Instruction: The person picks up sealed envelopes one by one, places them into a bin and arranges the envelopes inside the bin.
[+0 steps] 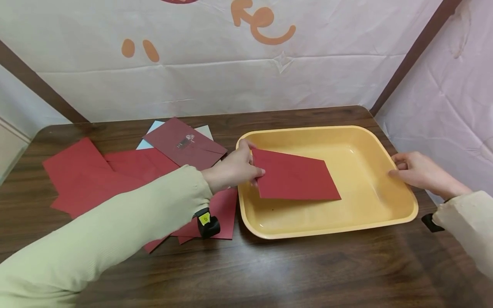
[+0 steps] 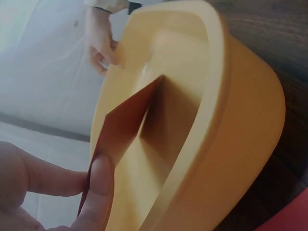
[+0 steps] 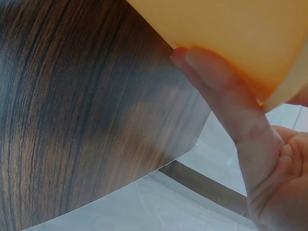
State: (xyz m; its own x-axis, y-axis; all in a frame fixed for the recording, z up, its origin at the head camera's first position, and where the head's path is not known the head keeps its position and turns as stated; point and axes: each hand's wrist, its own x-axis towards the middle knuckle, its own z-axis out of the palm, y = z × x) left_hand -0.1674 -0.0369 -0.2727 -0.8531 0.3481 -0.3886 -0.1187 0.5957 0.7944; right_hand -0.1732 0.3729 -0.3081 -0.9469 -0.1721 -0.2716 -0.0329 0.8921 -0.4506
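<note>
My left hand [image 1: 233, 169] pinches one end of a flat red envelope [image 1: 298, 177] between thumb and fingers. The envelope slants down into a yellow plastic tray [image 1: 327, 232], its far edge close to the tray's floor. In the left wrist view, thumb and finger press on both faces of the envelope [image 2: 127, 120]. At the tray's right end, my right hand [image 1: 425, 173] grips the rim. Fingers [image 3: 226, 91] lie along the outer wall in the right wrist view, while part of the hand is hidden behind the rim.
Several red envelopes [image 1: 88, 179] lie spread over the left of the wooden table [image 1: 292, 273]. A darker red envelope [image 1: 185, 143] with a printed motif lies on top of a light blue one [image 1: 145, 144] and a pale one [image 1: 205, 131]. Fabric walls [image 1: 215, 85] stand behind the table.
</note>
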